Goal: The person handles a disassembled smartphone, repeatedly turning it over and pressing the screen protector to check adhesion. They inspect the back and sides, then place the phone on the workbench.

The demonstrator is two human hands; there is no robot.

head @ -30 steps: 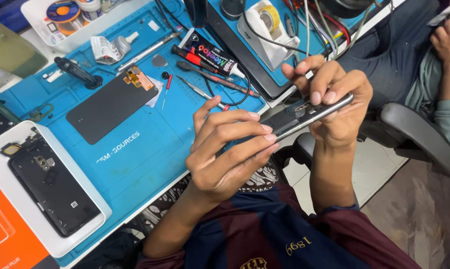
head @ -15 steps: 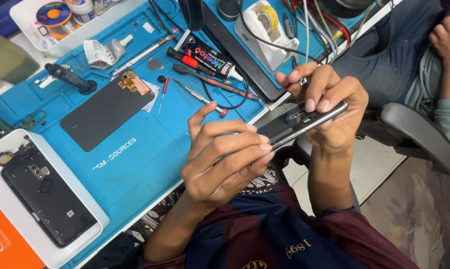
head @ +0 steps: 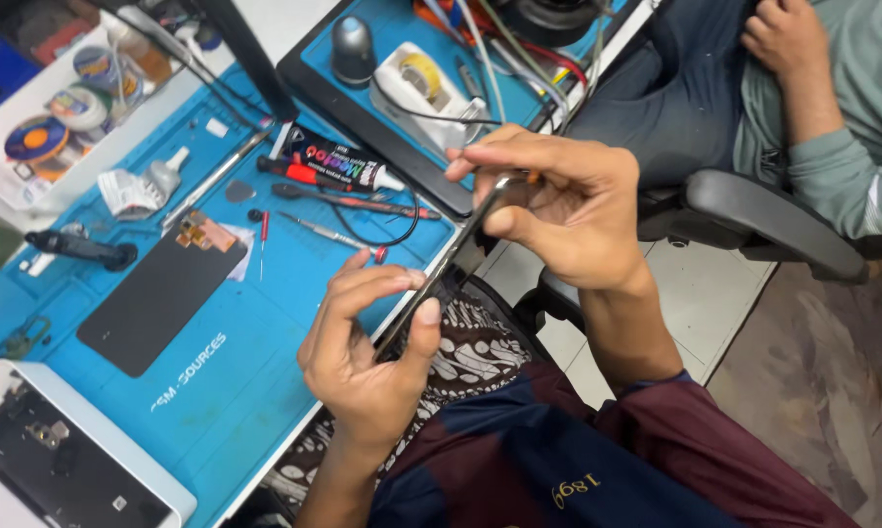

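Both hands hold one thin, dark phone in the air, just past the edge of the blue work mat. The phone is seen from its side, so it looks like a long dark strip. It tilts from 7 o'clock up to 1 o'clock.

The left hand holds the low end. Its thumb presses one side and its fingers curl over the other side. The right hand holds the high end, at 1 o'clock from the left hand. Its fingers bend closed around the top of the phone.

On the mat, at 9 o'clock from the left hand, lies a flat black screen. At 11 o'clock from that hand are a small red screwdriver and a black glue tube. A white tray at 8 o'clock holds an open black phone body. A white tape holder sits at 12 o'clock.

Another person's hand rests far off at 2 o'clock, above a black chair arm.
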